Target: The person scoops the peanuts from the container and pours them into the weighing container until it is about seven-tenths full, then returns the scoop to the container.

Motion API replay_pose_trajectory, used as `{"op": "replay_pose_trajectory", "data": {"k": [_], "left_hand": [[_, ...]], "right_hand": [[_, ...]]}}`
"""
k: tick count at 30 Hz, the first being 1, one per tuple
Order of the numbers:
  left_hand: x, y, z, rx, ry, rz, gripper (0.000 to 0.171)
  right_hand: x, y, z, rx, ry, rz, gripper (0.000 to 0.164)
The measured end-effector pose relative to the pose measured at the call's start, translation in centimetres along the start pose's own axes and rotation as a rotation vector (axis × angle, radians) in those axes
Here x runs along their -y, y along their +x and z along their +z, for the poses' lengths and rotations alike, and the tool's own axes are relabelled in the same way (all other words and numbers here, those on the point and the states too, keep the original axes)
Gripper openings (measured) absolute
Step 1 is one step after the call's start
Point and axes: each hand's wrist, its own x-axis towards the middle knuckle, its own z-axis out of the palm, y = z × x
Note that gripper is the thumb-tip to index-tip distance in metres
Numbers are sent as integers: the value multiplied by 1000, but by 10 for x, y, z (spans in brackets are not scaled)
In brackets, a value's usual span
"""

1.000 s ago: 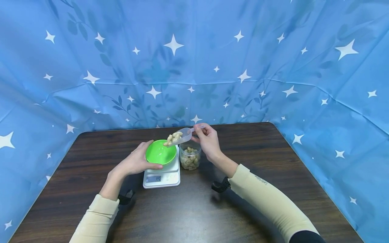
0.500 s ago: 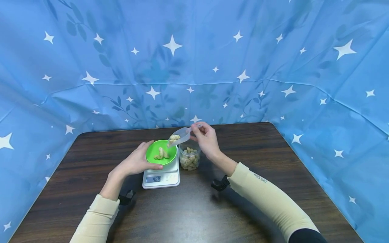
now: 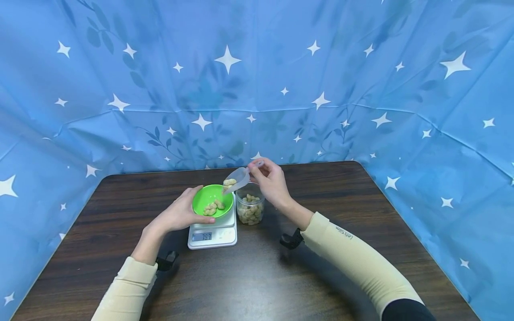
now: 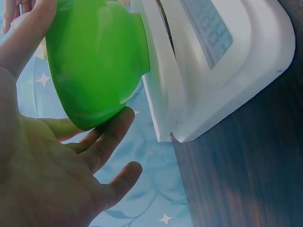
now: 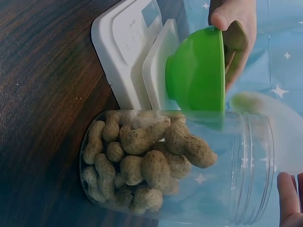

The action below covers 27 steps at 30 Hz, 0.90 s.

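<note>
A green bowl sits on a white kitchen scale, with several peanuts inside. My left hand holds the bowl at its left side, thumb at the front and fingers around the back, as the left wrist view also shows beneath the bowl. My right hand pinches the handle of a translucent scoop. The scoop tilts down over the bowl's right rim, and a few peanuts lie near its lip. In the right wrist view the scoop is blurred behind the jar.
A clear jar of peanuts stands just right of the scale, below the scoop; its upper part shows no peanuts in the right wrist view. The scale's display is lit. Dark wooden table; blue starry curtain behind it.
Peanuts have dropped from the scoop into the bowl, which looked bare at first. The scoop tilts more steeply and holds fewer. The display's digits have changed. My left hand stays put.
</note>
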Motion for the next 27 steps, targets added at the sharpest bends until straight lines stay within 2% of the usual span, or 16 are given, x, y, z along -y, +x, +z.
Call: {"op": "replay_pose_trajectory", "data": {"k": [8, 27], "left_hand": [[1, 0, 0, 0, 0, -2, 116], [-2, -1, -1, 13, 9, -9, 119]], "right_hand": [[3, 1, -1, 32, -11, -21, 26], [14, 1, -17, 0, -22, -46, 24]]}}
